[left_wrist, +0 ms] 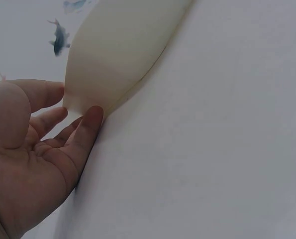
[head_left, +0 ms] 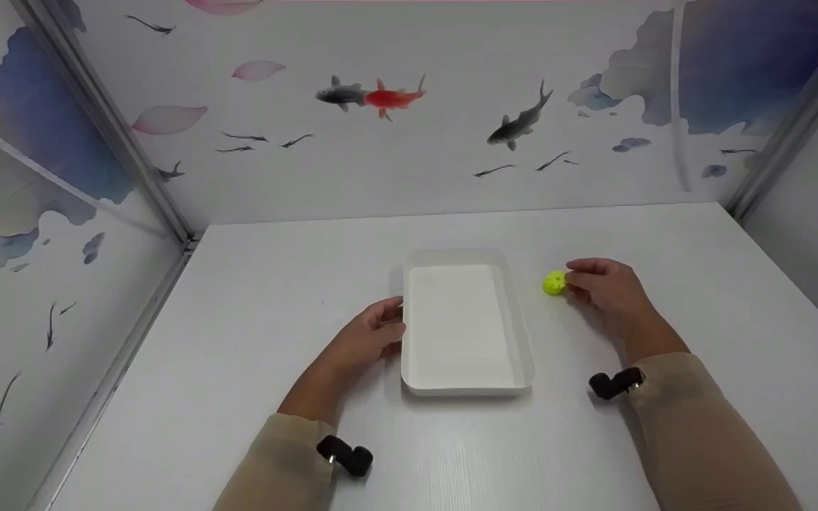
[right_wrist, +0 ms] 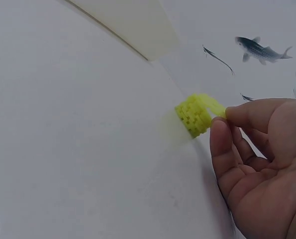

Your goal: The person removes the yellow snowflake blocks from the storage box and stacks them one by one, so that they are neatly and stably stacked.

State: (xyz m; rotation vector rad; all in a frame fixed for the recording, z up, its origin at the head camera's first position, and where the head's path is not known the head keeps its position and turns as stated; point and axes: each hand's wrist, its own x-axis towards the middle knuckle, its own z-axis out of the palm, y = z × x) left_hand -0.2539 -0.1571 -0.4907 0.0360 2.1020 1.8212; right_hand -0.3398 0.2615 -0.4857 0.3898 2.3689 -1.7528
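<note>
A shallow white tray (head_left: 462, 326) lies on the white table, longer from front to back than across. Against its left side my left hand (head_left: 373, 332) rests, with fairly straight fingertips touching the outer wall. In the left wrist view the fingers (left_wrist: 46, 94) meet the tray wall (left_wrist: 115, 55) near a rounded corner. To the right of the tray my right hand (head_left: 611, 291) pinches a small bright yellow toy basket (head_left: 554, 282). The right wrist view shows the basket's woven-look wall (right_wrist: 191, 117); thumb and forefinger grip its thin handle, and it tilts close over the tabletop.
The table (head_left: 274, 270) is bounded by a back wall (head_left: 409, 170) printed with fish and petals, and by side panels with metal corner posts (head_left: 111, 121). Black wrist-worn devices (head_left: 345, 455) sit on both sleeves.
</note>
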